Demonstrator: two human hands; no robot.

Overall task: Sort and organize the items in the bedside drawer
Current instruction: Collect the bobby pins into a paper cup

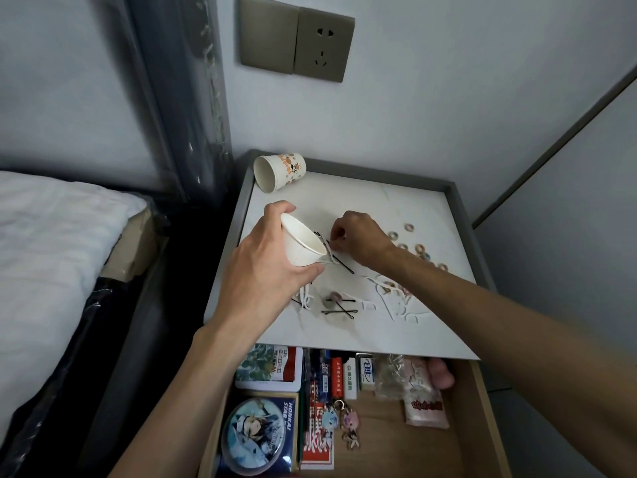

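Left hand (262, 270) grips tilted cup (303, 243); right hand (362, 236) pinches a pin (331, 240) at the rim, over the bench (396, 208). Drawer (396, 439) open below. Keep rim low, release pin well inside cup.

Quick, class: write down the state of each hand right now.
Left hand: closed round a white paper cup, tilted sideways.
Right hand: pinching a black hairpin beside the cup's mouth.

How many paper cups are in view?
2. One cup is gripped, tilted, by the left hand; the printed cup lies on its side at the nightstand top's back left corner.
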